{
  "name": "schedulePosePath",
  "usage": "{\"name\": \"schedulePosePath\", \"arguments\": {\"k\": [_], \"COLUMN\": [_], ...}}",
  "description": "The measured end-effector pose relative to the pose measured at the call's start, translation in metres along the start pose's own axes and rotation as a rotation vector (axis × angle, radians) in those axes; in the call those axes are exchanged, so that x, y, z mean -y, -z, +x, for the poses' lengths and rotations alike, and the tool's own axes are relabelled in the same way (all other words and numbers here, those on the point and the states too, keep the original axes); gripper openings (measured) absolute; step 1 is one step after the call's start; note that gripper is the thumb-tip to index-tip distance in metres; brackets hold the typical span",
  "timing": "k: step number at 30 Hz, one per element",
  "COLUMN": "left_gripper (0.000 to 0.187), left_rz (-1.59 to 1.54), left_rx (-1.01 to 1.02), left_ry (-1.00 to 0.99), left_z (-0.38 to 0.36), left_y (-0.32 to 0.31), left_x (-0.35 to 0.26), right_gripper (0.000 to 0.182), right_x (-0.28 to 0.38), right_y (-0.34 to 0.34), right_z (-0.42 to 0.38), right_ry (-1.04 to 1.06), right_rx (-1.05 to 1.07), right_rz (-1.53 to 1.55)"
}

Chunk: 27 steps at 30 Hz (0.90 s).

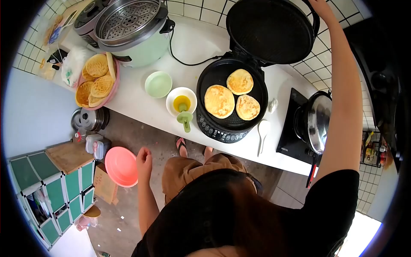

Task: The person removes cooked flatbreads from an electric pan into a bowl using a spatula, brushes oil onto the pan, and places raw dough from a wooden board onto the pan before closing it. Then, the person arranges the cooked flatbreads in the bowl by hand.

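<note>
My right hand (320, 6) is at the top edge of the view, on the handle of the raised black griddle lid (269, 32); part of the hand is cut off. Below the lid, the round electric griddle (203, 100) holds three browned flatbreads: a larger one (219, 101) at left, one (239, 82) at the back and one (248, 107) at front right. My left hand (144, 157) hangs beside my body, fingers curled, with nothing visible in it. It is nearest to a pink basin (121, 165) in the floor area.
Left of the griddle stand a white bowl (170, 102) of yellow oil with a green brush (185, 119), a green bowl (158, 84) and a pink basket (114, 89) of flatbreads. A steamer (147, 47) stands behind. At right are a white spoon (263, 130) and a lidded pan (320, 122).
</note>
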State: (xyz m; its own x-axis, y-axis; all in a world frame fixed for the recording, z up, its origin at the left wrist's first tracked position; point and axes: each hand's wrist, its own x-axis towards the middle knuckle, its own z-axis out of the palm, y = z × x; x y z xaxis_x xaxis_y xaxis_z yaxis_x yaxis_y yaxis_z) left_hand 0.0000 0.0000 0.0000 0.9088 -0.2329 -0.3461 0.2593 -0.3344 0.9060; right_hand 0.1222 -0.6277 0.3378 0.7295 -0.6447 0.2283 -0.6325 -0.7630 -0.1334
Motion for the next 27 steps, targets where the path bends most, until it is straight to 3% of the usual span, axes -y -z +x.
{"name": "schedulePosePath", "arguments": {"k": [2,5,7,9,11,12,14,15,18,20,23,27], "left_gripper": [0.007,0.007,0.007,0.008,0.009,0.010,0.010,0.010,0.010,0.011,0.012,0.012], "left_rz": [-0.057,-0.135,-0.132,-0.118,-0.096,-0.114,-0.113,-0.114,-0.101,-0.087,-0.049,0.070], "left_rx": [-0.034,-0.063,-0.058,-0.030,0.010,0.034,0.069,0.083,0.195,0.274,0.369,0.398], "left_ry": [0.025,0.055,0.061,0.058,0.044,0.049,0.067,0.075,-0.004,-0.006,-0.021,-0.011], "left_z": [-0.010,-0.017,-0.016,-0.012,-0.004,0.002,0.014,0.020,0.034,0.045,0.056,0.059], "left_y": [0.006,-0.007,-0.003,-0.002,-0.003,-0.005,-0.009,-0.013,-0.027,-0.033,-0.045,-0.056], "left_x": [0.001,0.002,0.003,0.003,0.002,0.004,0.006,0.005,-0.010,-0.005,-0.011,-0.022], "right_gripper": [0.044,0.044,0.042,0.037,0.034,0.034,0.030,0.028,0.017,0.027,0.039,0.039], "right_x": [-0.002,-0.035,-0.033,-0.028,-0.015,-0.087,-0.082,-0.085,-0.145,-0.169,-0.171,-0.163], "right_y": [-0.009,-0.022,-0.014,-0.014,-0.012,-0.049,-0.080,-0.103,-0.205,-0.256,-0.276,-0.291], "right_z": [0.012,0.043,0.030,-0.028,-0.110,-0.098,-0.208,-0.257,-0.382,-0.458,-0.504,-0.510], "right_ry": [-0.005,0.189,0.267,0.205,0.239,0.276,0.005,-0.036,-0.172,-0.317,-0.559,-0.584], "right_rx": [0.015,-0.016,-0.070,-0.293,-0.378,-0.263,-0.185,-0.213,0.055,0.267,0.447,0.378], "right_rz": [0.006,0.039,-0.166,0.083,0.306,0.415,0.481,0.453,0.320,0.216,0.148,0.102]}}
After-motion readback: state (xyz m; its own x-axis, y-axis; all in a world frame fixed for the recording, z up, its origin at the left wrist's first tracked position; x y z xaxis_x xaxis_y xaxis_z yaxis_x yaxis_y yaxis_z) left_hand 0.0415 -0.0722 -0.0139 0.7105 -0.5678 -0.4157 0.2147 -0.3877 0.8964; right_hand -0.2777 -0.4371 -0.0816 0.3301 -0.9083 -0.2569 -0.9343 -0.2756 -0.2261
